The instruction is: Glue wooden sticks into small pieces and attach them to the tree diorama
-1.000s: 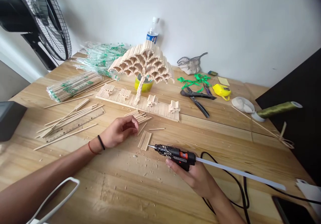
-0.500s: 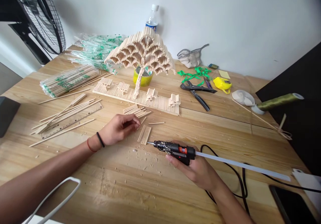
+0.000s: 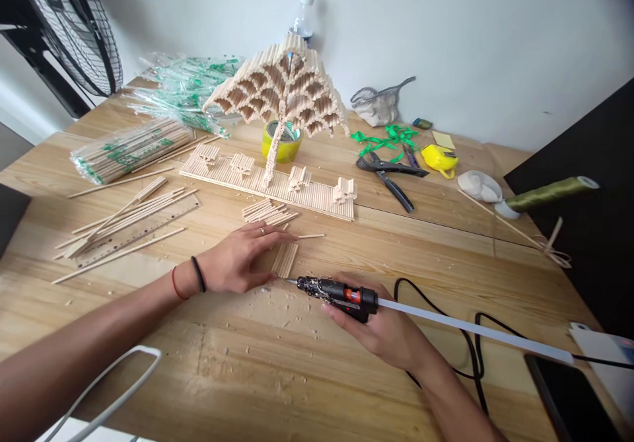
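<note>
resting palm-down on the table [image 3: 277, 376], the person's left hand [image 3: 238, 260] lies with its fingers stretched out and close together, holding nothing. the fingertips reach the upper end of a small panel of short sticks [image 3: 286, 260] set side by side; whether they press on it or only lie beside it cannot be told. a black band and a red cord circle the left wrist. the right hand [image 3: 384, 330] is closed around the handle of a black glue gun [image 3: 341, 291], which lies nearly level, its metal nozzle pointing left with the tip just at the lower end of the small panel. a clear glue stick [image 3: 470, 330] juts from the back of the gun toward the right, and a black cable [image 3: 478, 356] loops on the table behind that hand. just beyond the panel lies a small heap of cut sticks [image 3: 270, 212]. further back stands a stick umbrella [image 3: 280, 92] on a long stick base [image 3: 297, 194], with a yellow tape roll [image 3: 284, 145] and a water bottle [image 3: 303, 19] behind it. to the left lie a wooden ruler [image 3: 139, 229], loose long sticks and wrapped bundles of sticks [image 3: 126, 151]. to the right are black-handled cutters [image 3: 391, 184], green ribbon [image 3: 384, 139], a yellow tape measure [image 3: 439, 160] and a spool of green thread [image 3: 549, 194].
</note>
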Demonstrator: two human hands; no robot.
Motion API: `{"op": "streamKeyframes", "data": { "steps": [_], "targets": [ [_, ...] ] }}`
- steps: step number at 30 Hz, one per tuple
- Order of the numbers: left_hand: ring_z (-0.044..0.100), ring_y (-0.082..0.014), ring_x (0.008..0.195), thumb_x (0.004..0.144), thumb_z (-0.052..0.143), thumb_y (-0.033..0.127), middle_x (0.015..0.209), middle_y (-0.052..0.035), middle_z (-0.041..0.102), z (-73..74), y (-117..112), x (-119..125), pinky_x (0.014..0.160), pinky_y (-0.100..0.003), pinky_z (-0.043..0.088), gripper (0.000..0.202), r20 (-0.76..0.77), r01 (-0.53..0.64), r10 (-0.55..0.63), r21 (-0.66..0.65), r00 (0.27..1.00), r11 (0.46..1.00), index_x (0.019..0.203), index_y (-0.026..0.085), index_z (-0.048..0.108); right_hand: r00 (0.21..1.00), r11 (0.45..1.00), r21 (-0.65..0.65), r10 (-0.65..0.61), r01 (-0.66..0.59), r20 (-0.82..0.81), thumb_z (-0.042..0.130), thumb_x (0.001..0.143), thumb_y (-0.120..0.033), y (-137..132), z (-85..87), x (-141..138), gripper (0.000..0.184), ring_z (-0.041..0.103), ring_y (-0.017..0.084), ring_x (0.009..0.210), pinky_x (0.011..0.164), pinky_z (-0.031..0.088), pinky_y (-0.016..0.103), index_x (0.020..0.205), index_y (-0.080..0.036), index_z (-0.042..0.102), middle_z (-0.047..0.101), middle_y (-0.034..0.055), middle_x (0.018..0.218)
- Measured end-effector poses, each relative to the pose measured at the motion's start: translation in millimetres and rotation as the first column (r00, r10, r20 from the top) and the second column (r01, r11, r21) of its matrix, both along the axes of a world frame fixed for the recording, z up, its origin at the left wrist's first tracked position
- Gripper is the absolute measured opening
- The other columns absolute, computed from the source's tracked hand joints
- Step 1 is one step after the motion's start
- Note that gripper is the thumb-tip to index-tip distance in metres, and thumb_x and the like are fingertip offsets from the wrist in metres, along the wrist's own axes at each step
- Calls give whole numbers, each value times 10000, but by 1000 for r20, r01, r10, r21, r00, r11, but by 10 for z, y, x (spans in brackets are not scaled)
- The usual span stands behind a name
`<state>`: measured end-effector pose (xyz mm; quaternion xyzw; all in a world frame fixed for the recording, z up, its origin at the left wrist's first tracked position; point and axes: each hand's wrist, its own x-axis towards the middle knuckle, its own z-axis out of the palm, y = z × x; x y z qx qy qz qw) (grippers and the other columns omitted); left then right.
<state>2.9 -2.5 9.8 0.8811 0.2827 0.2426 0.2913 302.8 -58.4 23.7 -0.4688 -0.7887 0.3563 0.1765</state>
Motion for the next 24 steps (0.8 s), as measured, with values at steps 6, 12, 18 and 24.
{"op": "streamKeyframes", "data": {
  "steps": [6,12,18,24],
  "targets": [
    [642,-338,1254,899,716,222,1397,-183,660,-16,8,-3,1084,-530,512,615,-10,5,-5,18,1000,1000,1478,183,515,999,1000,17,24,-24,-36,637,986,-400,6,30,-40,190,722,251,904,860,584,373,980,-239,738,789,56,964],
    [644,-338,1250,916,718,291,1398,-177,660,-33,1,15,1083,-520,510,623,-28,-1,2,47,1000,999,1491,197,499,998,999,42,-22,24,-54,666,962,-400,1,-3,-41,203,748,272,957,927,592,403,1052,-245,760,813,59,1024],
    [637,-338,1241,926,719,313,1394,-172,670,-63,-3,36,1079,-516,504,577,-53,-26,31,86,998,996,1454,181,527,997,998,60,-33,37,-66,662,965,-450,-3,-30,-26,240,759,287,978,936,606,416,1070,-270,782,819,55,1043],
    [654,-335,1178,921,710,287,1326,-179,694,-46,-10,36,1039,-522,518,552,-38,-19,22,66,999,998,1432,164,545,998,998,53,-34,37,-57,671,956,-419,0,-31,-22,207,759,290,955,904,615,421,1037,-262,779,816,60,1015]
  ]
}}
